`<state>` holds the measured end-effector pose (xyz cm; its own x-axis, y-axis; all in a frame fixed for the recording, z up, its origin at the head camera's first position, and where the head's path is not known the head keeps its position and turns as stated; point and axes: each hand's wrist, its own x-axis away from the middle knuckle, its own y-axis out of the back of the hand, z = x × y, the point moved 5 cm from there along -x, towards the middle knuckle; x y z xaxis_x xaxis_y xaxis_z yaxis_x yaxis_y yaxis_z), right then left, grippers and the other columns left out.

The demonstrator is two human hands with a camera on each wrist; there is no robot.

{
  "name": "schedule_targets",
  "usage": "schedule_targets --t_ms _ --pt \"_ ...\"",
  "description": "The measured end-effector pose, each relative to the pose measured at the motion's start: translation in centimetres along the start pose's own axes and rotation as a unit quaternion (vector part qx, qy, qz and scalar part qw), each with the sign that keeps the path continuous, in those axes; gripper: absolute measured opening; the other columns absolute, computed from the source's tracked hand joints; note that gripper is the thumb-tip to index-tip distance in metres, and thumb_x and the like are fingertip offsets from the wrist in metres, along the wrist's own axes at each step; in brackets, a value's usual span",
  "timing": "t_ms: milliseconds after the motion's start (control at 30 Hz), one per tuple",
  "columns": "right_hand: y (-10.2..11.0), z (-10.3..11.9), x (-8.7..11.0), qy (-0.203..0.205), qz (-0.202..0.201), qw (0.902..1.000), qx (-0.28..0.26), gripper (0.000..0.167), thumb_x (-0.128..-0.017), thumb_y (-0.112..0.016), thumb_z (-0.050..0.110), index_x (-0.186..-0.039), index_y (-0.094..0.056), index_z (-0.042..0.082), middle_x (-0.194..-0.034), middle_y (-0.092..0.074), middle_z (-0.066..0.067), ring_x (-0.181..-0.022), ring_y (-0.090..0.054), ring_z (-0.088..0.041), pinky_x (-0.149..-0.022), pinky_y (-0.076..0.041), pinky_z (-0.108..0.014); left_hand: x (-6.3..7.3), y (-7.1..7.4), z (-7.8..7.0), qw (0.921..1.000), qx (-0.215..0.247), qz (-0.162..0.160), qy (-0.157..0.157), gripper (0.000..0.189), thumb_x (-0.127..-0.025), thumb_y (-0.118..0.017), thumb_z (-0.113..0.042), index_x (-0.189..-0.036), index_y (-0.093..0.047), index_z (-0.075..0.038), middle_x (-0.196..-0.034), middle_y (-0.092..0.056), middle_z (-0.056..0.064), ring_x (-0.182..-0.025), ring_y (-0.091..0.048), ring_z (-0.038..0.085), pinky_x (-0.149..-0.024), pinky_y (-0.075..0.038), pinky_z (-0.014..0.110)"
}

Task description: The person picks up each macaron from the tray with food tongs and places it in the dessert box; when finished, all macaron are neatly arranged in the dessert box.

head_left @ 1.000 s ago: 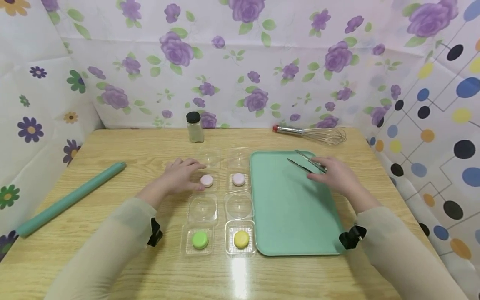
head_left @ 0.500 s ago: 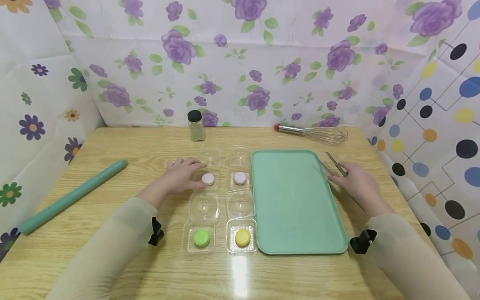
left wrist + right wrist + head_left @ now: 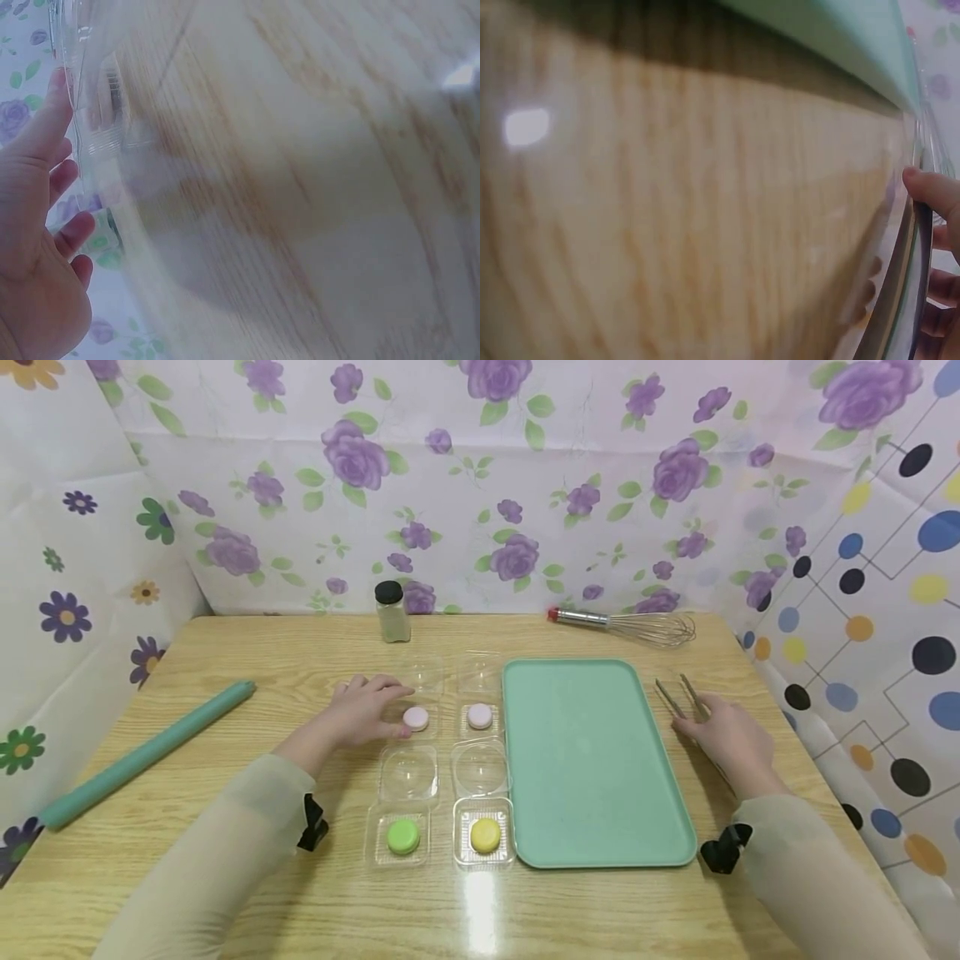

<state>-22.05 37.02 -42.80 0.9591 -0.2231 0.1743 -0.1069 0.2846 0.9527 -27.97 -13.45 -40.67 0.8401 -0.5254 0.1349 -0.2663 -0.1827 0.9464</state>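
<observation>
In the head view my left hand point(image 3: 366, 712) touches the near-left edge of a clear plastic box holding a pink macaron point(image 3: 416, 719). Its thumb and index finger are spread beside the box; in the left wrist view the other fingers of the hand point(image 3: 34, 225) are loosely bent. My right hand point(image 3: 729, 737) holds metal tongs point(image 3: 670, 697) to the right of the green tray point(image 3: 600, 768), tips pointing away. In the right wrist view the thumb presses one arm of the tongs point(image 3: 907, 277). Another pink macaron point(image 3: 480, 717), a green macaron point(image 3: 403, 836) and a yellow macaron point(image 3: 485, 835) sit in boxes with raised lids.
A black-capped jar point(image 3: 392, 612) stands at the back. The whisk point(image 3: 622, 624) lies behind the tray. On the left lies a long green roll point(image 3: 150, 753). Patterned cloth walls point(image 3: 480, 485) close off the back and both sides of the wooden table point(image 3: 315, 893).
My right hand has carried the tongs from above the tray to the right, down beside its right edge. My left hand stays in place at the pink macaron's box.
</observation>
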Motion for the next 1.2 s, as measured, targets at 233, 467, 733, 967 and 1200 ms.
schedule_targets --t_ms 233,467,733,967,1200 --pt "-0.5 -0.4 0.2 -0.014 -0.008 0.9998 0.009 0.089 -0.080 -0.051 0.070 -0.143 -0.036 0.009 -0.129 -0.044 -0.034 -0.105 -0.049 -0.049 -0.051 -0.041 -0.044 0.0 0.0 0.0 1.0000 0.000 -0.003 -0.001 0.071 -0.081 -0.068 -0.048 -0.141 -0.044 -0.017 -0.138 -0.039 0.013 -0.117 -0.035 0.037 -0.090 -0.027 0.054" --pt "-1.0 -0.8 0.3 -0.025 -0.017 0.9995 0.007 0.092 -0.077 -0.046 0.076 -0.143 -0.037 0.011 -0.126 -0.042 -0.034 -0.101 -0.049 -0.048 -0.055 -0.039 -0.048 0.0 -0.1 0.1 1.0000 0.000 -0.003 -0.002 0.071 -0.081 -0.068 -0.048 -0.141 -0.043 -0.017 -0.138 -0.040 0.013 -0.116 -0.036 0.036 -0.091 -0.027 0.053" --pt "-0.3 -0.3 0.1 -0.027 -0.026 0.9993 0.007 0.098 -0.076 -0.044 0.079 -0.144 -0.034 0.009 -0.128 -0.038 -0.035 -0.103 -0.046 -0.051 -0.056 -0.039 -0.050 0.1 0.2 0.0 0.9999 0.000 -0.011 -0.004 0.074 -0.081 -0.067 -0.048 -0.143 -0.040 -0.018 -0.140 -0.039 0.014 -0.119 -0.035 0.039 -0.094 -0.026 0.056" --pt "1.1 3.2 -0.6 0.043 -0.053 0.9976 0.008 0.091 -0.081 -0.043 0.074 -0.144 -0.036 0.010 -0.129 -0.043 -0.031 -0.109 -0.044 -0.050 -0.070 -0.041 -0.059 -0.3 1.2 -0.3 0.9998 -0.001 -0.018 -0.004 0.075 -0.084 -0.063 -0.050 -0.146 -0.035 -0.018 -0.145 -0.035 0.015 -0.124 -0.032 0.043 -0.096 -0.023 0.062" --pt "1.2 8.8 -1.5 0.116 -0.024 0.9917 -0.049 0.081 -0.086 -0.053 0.061 -0.143 -0.036 0.006 -0.124 -0.052 -0.025 -0.112 -0.046 -0.044 -0.086 -0.036 -0.060 -1.8 2.0 -1.5 1.0000 -0.001 -0.006 -0.003 0.078 -0.085 -0.063 -0.050 -0.146 -0.032 -0.014 -0.147 -0.033 0.013 -0.129 -0.028 0.042 -0.101 -0.018 0.063"
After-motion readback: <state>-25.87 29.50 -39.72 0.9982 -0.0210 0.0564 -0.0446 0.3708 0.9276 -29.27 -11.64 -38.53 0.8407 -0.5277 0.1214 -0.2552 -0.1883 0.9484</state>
